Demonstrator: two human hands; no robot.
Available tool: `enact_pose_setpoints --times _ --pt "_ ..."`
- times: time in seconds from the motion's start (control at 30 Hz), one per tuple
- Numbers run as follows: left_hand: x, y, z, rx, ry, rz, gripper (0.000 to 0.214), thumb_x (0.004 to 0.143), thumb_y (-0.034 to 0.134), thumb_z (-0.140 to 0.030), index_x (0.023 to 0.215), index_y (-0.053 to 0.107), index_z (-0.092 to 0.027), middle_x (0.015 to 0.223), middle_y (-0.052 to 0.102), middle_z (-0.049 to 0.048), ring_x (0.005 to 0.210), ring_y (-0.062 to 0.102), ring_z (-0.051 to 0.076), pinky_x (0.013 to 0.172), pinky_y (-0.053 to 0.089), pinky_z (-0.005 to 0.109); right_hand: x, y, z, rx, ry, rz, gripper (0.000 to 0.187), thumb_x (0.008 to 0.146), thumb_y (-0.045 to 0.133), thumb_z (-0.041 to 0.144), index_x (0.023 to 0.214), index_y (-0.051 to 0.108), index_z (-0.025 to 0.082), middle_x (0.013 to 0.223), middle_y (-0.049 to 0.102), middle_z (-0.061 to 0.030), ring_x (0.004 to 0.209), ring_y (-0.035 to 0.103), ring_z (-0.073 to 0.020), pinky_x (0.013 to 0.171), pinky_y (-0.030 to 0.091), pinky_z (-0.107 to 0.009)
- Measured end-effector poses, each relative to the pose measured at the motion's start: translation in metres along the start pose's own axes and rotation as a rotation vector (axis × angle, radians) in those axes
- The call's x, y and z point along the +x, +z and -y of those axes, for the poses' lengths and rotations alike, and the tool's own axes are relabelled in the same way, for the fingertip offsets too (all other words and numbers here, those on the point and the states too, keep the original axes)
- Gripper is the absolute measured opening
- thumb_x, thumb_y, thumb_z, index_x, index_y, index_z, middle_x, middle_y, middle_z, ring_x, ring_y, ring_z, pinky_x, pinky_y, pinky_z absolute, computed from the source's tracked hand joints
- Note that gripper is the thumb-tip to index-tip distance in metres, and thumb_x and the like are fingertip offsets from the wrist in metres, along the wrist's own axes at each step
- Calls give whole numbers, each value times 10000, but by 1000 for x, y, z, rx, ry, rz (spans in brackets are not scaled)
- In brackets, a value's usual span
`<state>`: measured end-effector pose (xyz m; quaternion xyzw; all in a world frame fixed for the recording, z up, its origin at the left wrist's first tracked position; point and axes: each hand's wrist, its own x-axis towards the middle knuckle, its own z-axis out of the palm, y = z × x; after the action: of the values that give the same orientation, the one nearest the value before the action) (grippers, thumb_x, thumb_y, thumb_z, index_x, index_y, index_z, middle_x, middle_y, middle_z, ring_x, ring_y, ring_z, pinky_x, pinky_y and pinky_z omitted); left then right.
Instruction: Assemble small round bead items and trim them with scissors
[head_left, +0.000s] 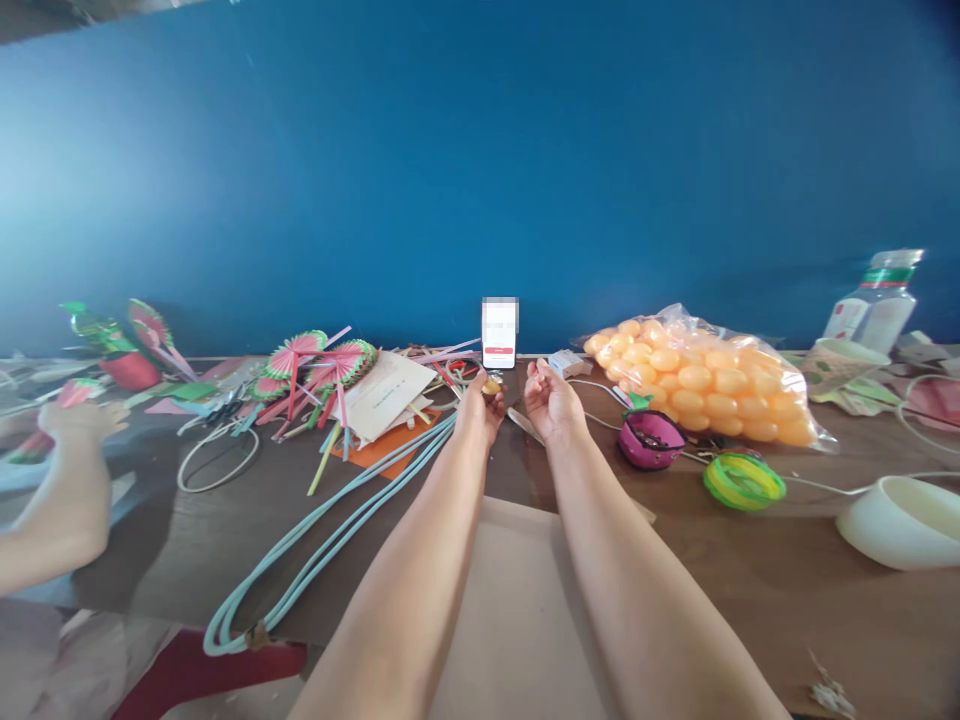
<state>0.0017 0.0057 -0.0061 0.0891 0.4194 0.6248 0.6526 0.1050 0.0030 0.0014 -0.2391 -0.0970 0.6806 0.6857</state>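
Both my arms reach forward over the dark table to its far side. My left hand (476, 408) is closed around a small yellowish-brown thing (492, 384), too small to name. Just beyond it, a phone (499, 335) stands upright with a lit white screen and a red bar near the bottom. To the right, apart from the left hand, my right hand (556, 402) has its fingers curled with the tips together. Whatever those fingertips pinch, if anything, is too small to make out. A thin pale strip (525, 424) lies on the table between the hands.
Left lie looped pale-blue cables (330, 525), watermelon-patterned paper fans (319, 365) and papers (386, 395). Right are a bag of orange balls (705, 380), a purple bowl (651, 440), green tape rolls (744, 481) and a white cup (904, 525). Another person's arm (75, 480) reaches in at far left.
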Motion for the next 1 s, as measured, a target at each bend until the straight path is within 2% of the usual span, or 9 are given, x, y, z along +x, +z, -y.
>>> enact_pose_setpoints --times 0.23,0.43,0.6,0.77,1.0 --pt "0 0 0 -11 2 26 220 921 587 -338 837 618 -137 694 622 58 470 496 69 417 384 141 -3 0 -2 -113 -59 43 295 752 842 268 744 566 165 649 615 48 436 484 3 404 461 -56" --pt "-2 0 -2 -22 2 74 241 924 579 -334 816 622 -122 690 626 65 484 498 69 444 388 152 -5 0 -3 -195 -27 115 274 745 846 262 762 588 171 668 637 42 456 509 -1 424 479 -57" --pt "-5 1 -2 -62 47 184 232 927 564 -322 842 641 -119 689 629 53 489 505 72 467 411 163 -5 -3 -4 -216 -13 166 207 730 822 167 783 623 151 694 671 23 464 536 -17 430 498 -82" --pt "-7 0 -2 -106 80 270 204 911 569 -299 868 653 -119 687 629 40 501 523 78 477 424 168 -7 -3 -4 -272 18 229 187 722 812 174 818 654 145 702 682 26 468 558 -34 418 498 -108" --pt "-7 -1 -3 -133 86 349 277 926 530 -351 883 661 -111 733 648 72 509 520 86 472 405 184 -8 -2 -4 -276 4 199 244 685 848 190 828 651 169 673 667 43 460 552 -36 414 480 -109"
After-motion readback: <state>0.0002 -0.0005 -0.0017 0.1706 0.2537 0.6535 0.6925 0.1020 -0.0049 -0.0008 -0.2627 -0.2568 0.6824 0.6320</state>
